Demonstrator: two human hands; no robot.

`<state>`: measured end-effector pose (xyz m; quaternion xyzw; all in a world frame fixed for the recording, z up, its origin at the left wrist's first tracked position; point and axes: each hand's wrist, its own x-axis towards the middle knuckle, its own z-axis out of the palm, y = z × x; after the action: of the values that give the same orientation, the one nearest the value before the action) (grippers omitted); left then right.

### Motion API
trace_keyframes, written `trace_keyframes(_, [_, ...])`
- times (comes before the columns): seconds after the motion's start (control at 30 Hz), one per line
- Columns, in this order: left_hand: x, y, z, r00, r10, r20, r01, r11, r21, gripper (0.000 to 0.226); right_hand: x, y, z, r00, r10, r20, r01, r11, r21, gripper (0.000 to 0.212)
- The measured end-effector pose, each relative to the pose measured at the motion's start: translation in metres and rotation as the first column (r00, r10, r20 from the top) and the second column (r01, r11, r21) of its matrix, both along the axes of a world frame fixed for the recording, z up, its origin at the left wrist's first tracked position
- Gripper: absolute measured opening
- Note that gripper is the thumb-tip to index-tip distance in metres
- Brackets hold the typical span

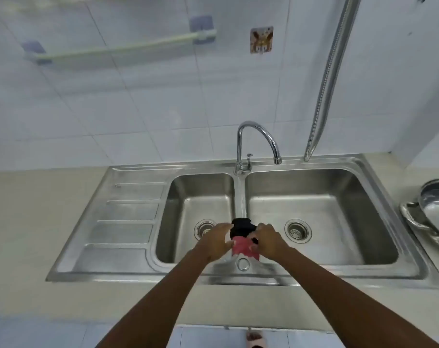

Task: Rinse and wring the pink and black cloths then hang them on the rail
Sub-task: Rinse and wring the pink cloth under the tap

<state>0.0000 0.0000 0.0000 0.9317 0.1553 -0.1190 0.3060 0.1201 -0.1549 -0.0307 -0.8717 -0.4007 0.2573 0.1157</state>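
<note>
Cloths, pink (246, 248) and black (242, 228), are bunched in both hands' grip (217, 241) (270, 239) over the sink (138, 270), apparently mid-wring; the rail (117, 47) is bare.

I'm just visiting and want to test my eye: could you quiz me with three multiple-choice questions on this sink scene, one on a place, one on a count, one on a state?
1. Where are the cloths held?
A. Over the divider between the basins
B. On the drainboard
C. On the rail

2. How many basins has the sink?
A. One
B. Two
C. Three

3. What hangs on the rail?
A. Both cloths
B. One cloth
C. Nothing

Answers:
1 A: left hand and right hand grip the black cloth and pink cloth there.
2 B: the sink shows two drains.
3 C: the rail is bare.
</note>
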Motion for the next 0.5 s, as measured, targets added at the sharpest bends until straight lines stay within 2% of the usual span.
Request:
trace_keyframes(0.17, [-0.006, -0.011, -0.006, 0.998, 0.055, -0.013, -0.055, 0.998, -0.029, 0.055, -0.015, 0.008, -0.020, 0.994, -0.004, 0.112, 0.013, 0.996, -0.083, 0.034])
trace_keyframes(0.27, [-0.015, -0.007, -0.012, 0.997, 0.075, -0.008, -0.076, 0.997, -0.036, 0.053, -0.022, 0.012, -0.031, 0.988, -0.048, 0.145, 0.060, 0.995, -0.077, 0.038])
trace_keyframes(0.4, [-0.027, 0.008, -0.019, 0.997, 0.082, 0.006, -0.082, 0.996, -0.031, 0.050, -0.028, 0.019, -0.037, 0.980, -0.140, 0.144, 0.143, 0.990, -0.011, 0.027])
trace_keyframes(0.5, [-0.035, 0.025, -0.019, 0.994, 0.105, 0.011, -0.104, 0.994, -0.033, 0.048, -0.027, 0.026, -0.036, 0.982, -0.125, 0.139, 0.127, 0.992, -0.003, 0.022])
